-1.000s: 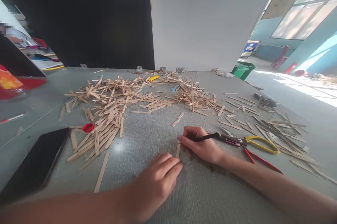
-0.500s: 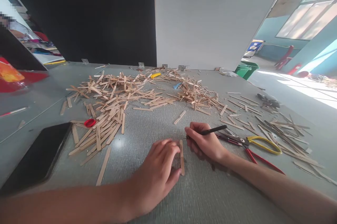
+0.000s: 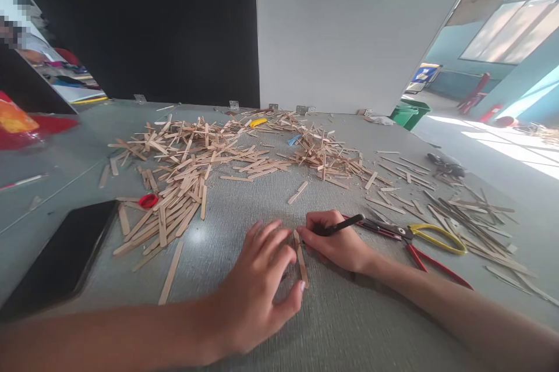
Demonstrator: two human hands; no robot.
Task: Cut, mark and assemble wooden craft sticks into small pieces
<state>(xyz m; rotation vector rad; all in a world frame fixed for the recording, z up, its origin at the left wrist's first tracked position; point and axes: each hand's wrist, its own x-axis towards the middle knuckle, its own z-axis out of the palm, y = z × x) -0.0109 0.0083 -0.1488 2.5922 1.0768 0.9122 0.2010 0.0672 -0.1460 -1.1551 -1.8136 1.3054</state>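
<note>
A single wooden craft stick (image 3: 301,261) lies lengthwise on the grey table in front of me. My left hand (image 3: 262,284) is at its left side, fingers spread and raised, with the thumb tip beside the stick's near end; whether it touches cannot be made out. My right hand (image 3: 334,247) is closed around a slim black pen (image 3: 348,223), whose back end points up and to the right. The fingers of that hand reach the far end of the stick, and they hide the pen's tip. Scissors (image 3: 408,233) with one yellow and one red handle lie right of my right hand.
Loose craft sticks (image 3: 187,186) are heaped at the left, with another pile (image 3: 327,156) back right. A phone (image 3: 61,255) and a red ring (image 3: 148,201) are on the left. Thin wooden strips (image 3: 476,226) lie far right. Upright panels (image 3: 332,34) close off the back.
My left fingers have spread and lifted off the craft stick. My right hand has shifted slightly left with the pen, to the stick's far end. The stick has tilted a little.
</note>
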